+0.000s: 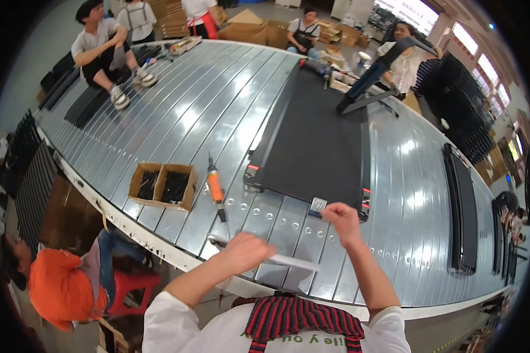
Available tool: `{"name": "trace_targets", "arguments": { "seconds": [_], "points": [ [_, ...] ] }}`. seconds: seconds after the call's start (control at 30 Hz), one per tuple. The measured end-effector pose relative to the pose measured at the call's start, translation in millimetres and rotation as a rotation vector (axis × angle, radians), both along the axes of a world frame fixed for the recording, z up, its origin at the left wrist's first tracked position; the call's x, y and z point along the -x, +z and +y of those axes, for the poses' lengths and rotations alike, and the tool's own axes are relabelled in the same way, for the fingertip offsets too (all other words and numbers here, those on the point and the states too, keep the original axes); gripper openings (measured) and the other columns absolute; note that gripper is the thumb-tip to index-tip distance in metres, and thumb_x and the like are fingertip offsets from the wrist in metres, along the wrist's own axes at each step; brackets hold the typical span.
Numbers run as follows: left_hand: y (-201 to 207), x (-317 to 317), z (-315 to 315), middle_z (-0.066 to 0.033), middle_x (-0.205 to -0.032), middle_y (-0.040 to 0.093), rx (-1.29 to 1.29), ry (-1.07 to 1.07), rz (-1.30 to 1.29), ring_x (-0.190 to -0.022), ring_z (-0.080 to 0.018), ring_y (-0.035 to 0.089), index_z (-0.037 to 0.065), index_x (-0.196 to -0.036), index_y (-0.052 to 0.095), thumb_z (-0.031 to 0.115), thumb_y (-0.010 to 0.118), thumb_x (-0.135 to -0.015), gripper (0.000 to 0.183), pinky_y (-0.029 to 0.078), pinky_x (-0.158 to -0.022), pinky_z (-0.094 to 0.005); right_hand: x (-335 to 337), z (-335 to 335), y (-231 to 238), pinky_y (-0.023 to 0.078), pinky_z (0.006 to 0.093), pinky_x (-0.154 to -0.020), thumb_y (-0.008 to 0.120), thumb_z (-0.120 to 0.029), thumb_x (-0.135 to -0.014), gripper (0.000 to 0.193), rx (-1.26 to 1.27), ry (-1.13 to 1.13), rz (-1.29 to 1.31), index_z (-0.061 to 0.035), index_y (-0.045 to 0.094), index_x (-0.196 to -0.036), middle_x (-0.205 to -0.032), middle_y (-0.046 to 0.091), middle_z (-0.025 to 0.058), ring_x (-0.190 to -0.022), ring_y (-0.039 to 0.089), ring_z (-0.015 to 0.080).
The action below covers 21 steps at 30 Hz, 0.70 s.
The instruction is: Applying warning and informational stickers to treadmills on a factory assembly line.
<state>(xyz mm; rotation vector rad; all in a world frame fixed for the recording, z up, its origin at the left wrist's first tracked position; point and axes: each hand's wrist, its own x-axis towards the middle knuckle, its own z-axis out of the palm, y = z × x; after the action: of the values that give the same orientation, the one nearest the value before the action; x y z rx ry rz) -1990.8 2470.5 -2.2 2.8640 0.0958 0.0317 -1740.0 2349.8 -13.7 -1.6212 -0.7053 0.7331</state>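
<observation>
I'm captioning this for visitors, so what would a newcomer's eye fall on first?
Probably the long black panel on the shiny metal table, just beyond the person's right hand. Next, perhaps, the orange power tool left of it, beside a divided cardboard box. At lower left, a bright orange shirt also stands out, near a red stool.

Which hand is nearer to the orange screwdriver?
Left. The left hand is close, nearer the body and slightly right of the orange screwdriver; the right hand is much farther right.
</observation>
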Motion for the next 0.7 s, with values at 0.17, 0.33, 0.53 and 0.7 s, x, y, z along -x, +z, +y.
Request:
{"name": "trace_targets", "arguments": {
  "seconds": [0.17,0.33,0.53,0.7],
  "points": [
    [-6.1,-31.3,57.2,-0.0086,-0.067,0.062,-0.022,-0.036,0.031,-0.065,-0.0291,0.063,0.011,-0.074,0.057,0.011,0.054,-0.074,0.004,0.048,-0.055,-0.0414,-16.6,90.5,-18.4,0.030,0.0207,-0.047,0.064,-0.015,-0.077,0.015,0.178,0.055,0.184,-0.0010,0.061,-0.075,-0.062,0.053,0.0002,-0.051,0.043,0.0068],
    [-23.5,-44.6,108.3,-0.0093,-0.068,0.062,0.035,-0.012,0.150,-0.068,-0.0288,0.063,0.009,-0.075,0.060,0.009,0.053,-0.073,0.007,0.048,-0.057,-0.0413,-18.8,176.1,-64.4,0.027,0.0218,-0.040,0.064,-0.012,-0.078,0.012,0.186,0.033,0.428,-0.0013,0.059,-0.075,-0.059,0.050,0.0007,-0.045,0.040,0.0069],
    [-58.6,-58.9,169.2,-0.0089,-0.074,0.063,-0.006,0.073,0.175,-0.075,-0.0248,0.064,0.009,-0.075,0.064,0.009,0.055,-0.072,0.008,0.049,-0.060,-0.0372,-17.0,239.6,-102.4,0.025,0.0211,-0.036,0.065,-0.009,-0.078,0.010,0.264,0.007,0.522,0.0002,0.060,-0.077,-0.056,0.050,0.0011,-0.042,0.038,0.0061],
    [-85.8,-68.0,206.4,-0.0070,-0.084,0.060,-0.015,0.146,0.102,-0.079,-0.0237,0.062,0.008,-0.074,0.062,0.007,0.055,-0.072,0.007,0.048,-0.064,-0.0365,-18.7,272.1,-115.3,0.025,0.0217,-0.036,0.064,-0.009,-0.079,0.009,0.326,0.010,0.508,-0.0009,0.060,-0.078,-0.053,0.048,0.0000,-0.040,0.036,0.0061]
  ]
}}
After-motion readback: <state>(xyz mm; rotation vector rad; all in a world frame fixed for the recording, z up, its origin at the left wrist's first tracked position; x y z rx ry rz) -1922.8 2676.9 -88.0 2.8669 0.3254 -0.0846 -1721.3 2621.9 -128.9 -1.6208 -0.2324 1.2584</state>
